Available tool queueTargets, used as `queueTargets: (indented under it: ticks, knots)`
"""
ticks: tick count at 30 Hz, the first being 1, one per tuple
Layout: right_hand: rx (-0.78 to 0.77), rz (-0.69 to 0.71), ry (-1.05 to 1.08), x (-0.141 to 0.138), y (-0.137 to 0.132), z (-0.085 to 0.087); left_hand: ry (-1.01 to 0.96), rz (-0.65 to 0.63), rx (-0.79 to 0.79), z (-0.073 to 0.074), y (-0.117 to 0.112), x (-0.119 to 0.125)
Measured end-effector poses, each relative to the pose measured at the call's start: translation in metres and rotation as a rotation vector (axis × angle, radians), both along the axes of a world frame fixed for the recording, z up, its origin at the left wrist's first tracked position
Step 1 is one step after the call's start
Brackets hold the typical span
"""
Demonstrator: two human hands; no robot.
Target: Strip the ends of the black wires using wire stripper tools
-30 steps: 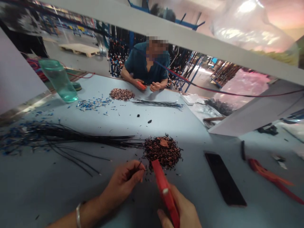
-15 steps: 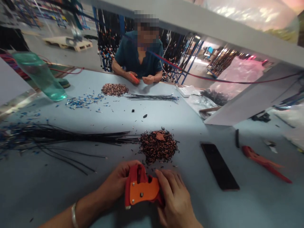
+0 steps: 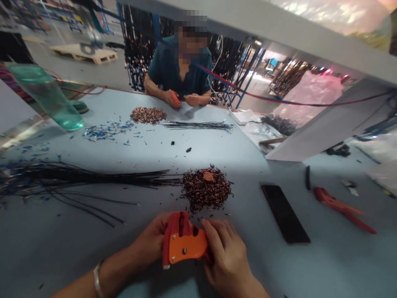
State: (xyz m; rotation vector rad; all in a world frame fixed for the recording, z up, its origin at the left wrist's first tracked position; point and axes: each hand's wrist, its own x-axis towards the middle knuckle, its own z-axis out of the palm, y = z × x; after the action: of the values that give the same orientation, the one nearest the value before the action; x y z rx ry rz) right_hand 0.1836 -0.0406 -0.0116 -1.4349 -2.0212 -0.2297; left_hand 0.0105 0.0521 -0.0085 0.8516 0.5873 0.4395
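A red and orange wire stripper (image 3: pixel 187 246) is between my two hands, low over the front of the table. My left hand (image 3: pixel 157 234) grips its head from the left, with the fingers partly hidden behind it. On the other side my right hand (image 3: pixel 228 252) is wrapped round the handles. Just beyond the tool lies a heap of short black and copper wire offcuts (image 3: pixel 206 190). A bundle of long black wires (image 3: pixel 102 178) stretches to the left of the heap, with blue-tipped ends at its far left.
Right of my hands lie a dark phone (image 3: pixel 285 213) and a second red hand tool (image 3: pixel 344 209). Across the table a co-worker (image 3: pixel 182 62) holds a red tool. A green bottle (image 3: pixel 49 97) leans at back left; a slanted white post (image 3: pixel 310 124) stands at right.
Both hands stay on the wire stripper, in nearly the same pose. The whole view has shifted slightly. The co-worker's hand with the red tool has moved a little.
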Motion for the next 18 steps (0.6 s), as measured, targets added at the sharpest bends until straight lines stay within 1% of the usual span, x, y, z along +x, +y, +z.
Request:
queueTargets:
  ticks: [4, 8, 12, 14, 18]
  knots:
    - [-0.009, -0.005, 0.002, -0.002, 0.002, 0.001, 0.007, 0.02, -0.042, 0.004, 0.0, 0.001]
    - [-0.041, -0.036, -0.018, -0.003, 0.004, 0.003, 0.028, 0.023, -0.012, 0.003, 0.0, 0.001]
    - [-0.04, -0.032, -0.037, -0.001, 0.004, 0.002, 0.026, -0.039, 0.012, 0.002, 0.0, 0.002]
    - [-0.041, -0.029, -0.04, -0.001, 0.004, 0.001, 0.009, -0.075, 0.008, 0.006, 0.0, 0.003]
    - [-0.049, -0.033, -0.039, 0.001, 0.005, 0.0, 0.012, -0.079, 0.059, 0.016, 0.001, 0.005]
